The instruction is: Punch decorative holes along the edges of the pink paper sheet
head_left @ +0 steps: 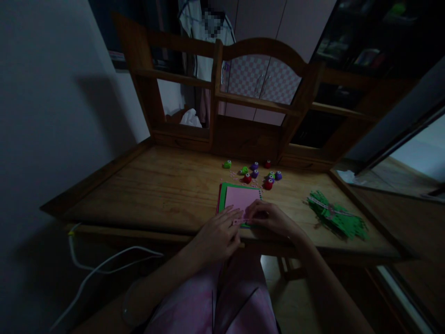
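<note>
A pink sheet of paper (238, 196) lies on a green sheet (222, 197) at the front edge of the desk, with a red edge showing underneath. Dark notches run down the pink sheet's right side. Across its lower part is a narrow pink paper strip (241, 221) with punched shapes. My left hand (218, 234) rests over the lower left of the sheet, fingers stretched out, touching the paper beside the strip's left end. The fingers of my right hand (269, 218) are bent and pinch the strip's right end; the fingertips are partly hidden.
Several small craft punches in green (227, 164), purple (255, 165) and red (247, 178) stand behind the paper among pink scraps (233, 175). To the right lies a bundle of green cut strips (335, 215). A wooden shelf unit (250, 134) backs the desk; a white cable (100, 266) hangs at left.
</note>
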